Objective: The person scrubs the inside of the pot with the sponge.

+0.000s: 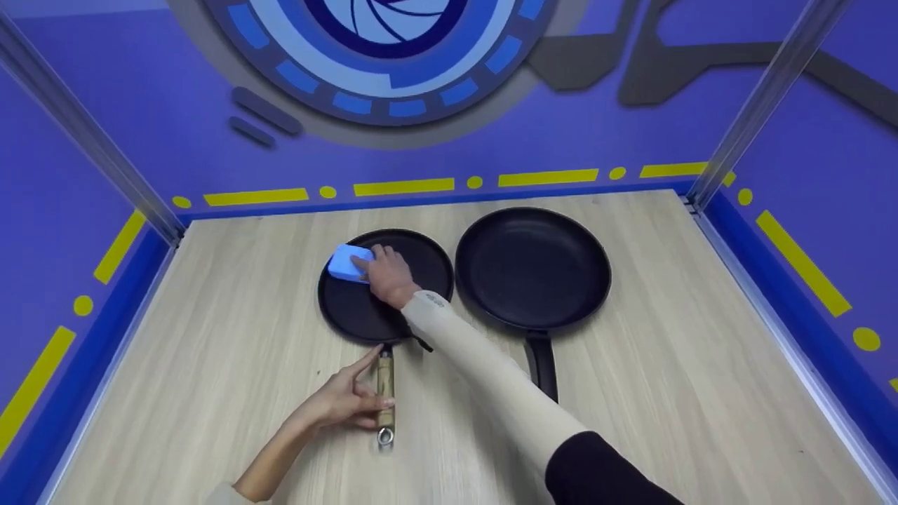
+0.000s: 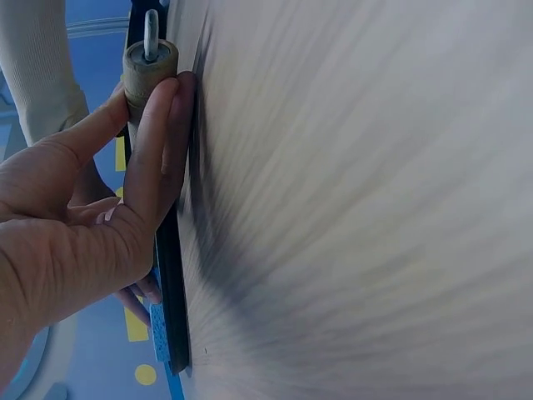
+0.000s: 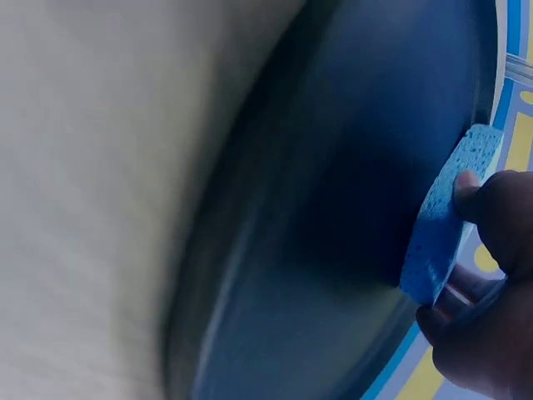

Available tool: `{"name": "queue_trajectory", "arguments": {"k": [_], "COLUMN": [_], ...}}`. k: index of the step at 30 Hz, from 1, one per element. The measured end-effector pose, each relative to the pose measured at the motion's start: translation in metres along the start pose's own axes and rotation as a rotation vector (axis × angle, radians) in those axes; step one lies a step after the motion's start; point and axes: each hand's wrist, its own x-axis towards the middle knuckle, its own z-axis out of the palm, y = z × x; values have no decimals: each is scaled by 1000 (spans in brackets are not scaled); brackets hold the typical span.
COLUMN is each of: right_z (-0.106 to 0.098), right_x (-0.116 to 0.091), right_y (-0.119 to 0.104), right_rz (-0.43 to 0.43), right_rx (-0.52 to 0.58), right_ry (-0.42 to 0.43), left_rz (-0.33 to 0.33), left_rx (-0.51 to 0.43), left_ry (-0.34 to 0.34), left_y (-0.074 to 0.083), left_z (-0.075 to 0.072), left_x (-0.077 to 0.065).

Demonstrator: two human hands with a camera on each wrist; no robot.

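Tabletop (image 1: 238, 301) left of flat pan (image 1: 358, 308) passable; right forearm (image 1: 484, 365), larger pan (image 1: 533, 270) block right side.

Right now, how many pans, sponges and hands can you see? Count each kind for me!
Pans: 2 (small pan, big pan)
Sponges: 1 (blue sponge)
Hands: 2 (left hand, right hand)
Total: 5

Cream sleeve (image 1: 491, 375) (black further up).
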Motion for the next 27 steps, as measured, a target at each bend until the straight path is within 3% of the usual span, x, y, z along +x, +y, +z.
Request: {"name": "queue_trajectory", "arguments": {"k": [5,9,13,19,27], "right_z": [-3,-7,-14,-21,-16], "right_x": [-17,-37,-50,-55,-60], "right_y": [-3,2,13,20,16], "right_rz": [-132,-251,-317,-338,-316], "right_rx": [-46,9,76,133,276], "right_ry": [-52,-64,-80,-100,-111], "left_rz": [-15,-31,-30,-13,-27], "left_rx": [-9,14,20,31,25], "left_ry": [-4,-8,-23,-42,-42], "left_y": [-1,2,4,5,-1], "left_z": [-1,-1,-3,-8,-1], "left_x": [-4,-2,5,10,5]}}
